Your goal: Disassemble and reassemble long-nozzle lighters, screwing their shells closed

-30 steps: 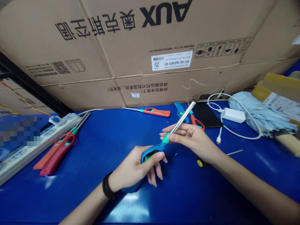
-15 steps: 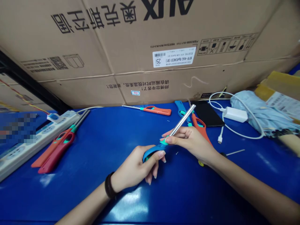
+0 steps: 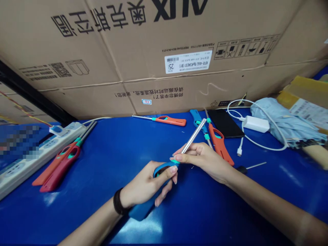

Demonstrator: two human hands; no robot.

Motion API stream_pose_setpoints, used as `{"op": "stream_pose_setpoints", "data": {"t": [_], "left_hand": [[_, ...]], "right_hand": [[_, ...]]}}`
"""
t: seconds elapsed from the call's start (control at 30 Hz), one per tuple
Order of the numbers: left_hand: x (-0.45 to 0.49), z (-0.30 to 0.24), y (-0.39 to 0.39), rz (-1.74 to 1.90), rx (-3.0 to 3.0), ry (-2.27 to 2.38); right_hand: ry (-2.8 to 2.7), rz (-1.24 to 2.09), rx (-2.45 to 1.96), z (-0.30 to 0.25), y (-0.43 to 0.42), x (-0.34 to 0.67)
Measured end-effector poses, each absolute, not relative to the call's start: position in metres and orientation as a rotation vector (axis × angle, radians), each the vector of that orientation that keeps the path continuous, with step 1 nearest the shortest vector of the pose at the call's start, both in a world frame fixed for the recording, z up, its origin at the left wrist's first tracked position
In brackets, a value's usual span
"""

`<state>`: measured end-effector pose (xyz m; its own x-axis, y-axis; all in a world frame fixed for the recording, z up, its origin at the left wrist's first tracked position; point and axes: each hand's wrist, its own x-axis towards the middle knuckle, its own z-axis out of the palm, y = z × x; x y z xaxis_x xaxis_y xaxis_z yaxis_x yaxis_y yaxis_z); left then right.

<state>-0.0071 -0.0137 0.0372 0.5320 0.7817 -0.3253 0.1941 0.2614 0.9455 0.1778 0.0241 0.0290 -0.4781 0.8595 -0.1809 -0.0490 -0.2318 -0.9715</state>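
A blue long-necked lighter (image 3: 141,209) with a silver metal tube and a green collar is in both hands, tilted up to the right. My left hand (image 3: 153,181) is wrapped round its blue handle, thumb near the finger loop. My right hand (image 3: 202,159) pinches the lighter at the green collar and the base of the tube. Beyond my right hand lie another blue lighter (image 3: 196,118) and an orange lighter (image 3: 222,147). A screwdriver (image 3: 256,165) lies by my right forearm, its dark handle partly hidden.
At left, an orange lighter (image 3: 47,167) and a red lighter (image 3: 57,176) lie beside a white power strip (image 3: 38,155). Another orange lighter (image 3: 173,121) lies before the large cardboard box (image 3: 143,68). At right are a black phone (image 3: 225,123), a white charger (image 3: 256,124) and a folded light-blue umbrella (image 3: 284,123).
Both hands and the blue lighter have shifted slightly down and left. The lighter has turned, so more of its handle's lower end shows below my left hand.
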Motion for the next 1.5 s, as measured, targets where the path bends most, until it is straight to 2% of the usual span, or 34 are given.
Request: {"op": "stream_pose_setpoints", "data": {"t": [0.27,0.4,0.53,0.87,1.13,1.5], "left_hand": [[-0.011,0.039,-0.008,0.489,0.875,0.736],[-0.010,0.037,-0.008,0.404,0.880,0.713],[-0.006,0.033,-0.008,0.480,0.848,0.765],[-0.006,0.032,-0.008,0.483,0.691,0.657],[0.001,0.020,-0.014,0.648,0.706,0.778],[-0.003,0.016,-0.013,0.594,0.754,0.824]], "right_hand": [[-1.211,1.670,-1.019,0.045,0.026,0.174],[-1.092,1.441,-1.087,0.046,0.037,0.186],[-1.117,1.253,-1.111,0.044,0.041,0.188],[-1.114,1.484,-0.835,0.056,0.032,0.167],[-1.010,1.447,-0.806,0.043,0.027,0.148],[-0.908,1.448,-0.767,0.037,0.016,0.146]]}}
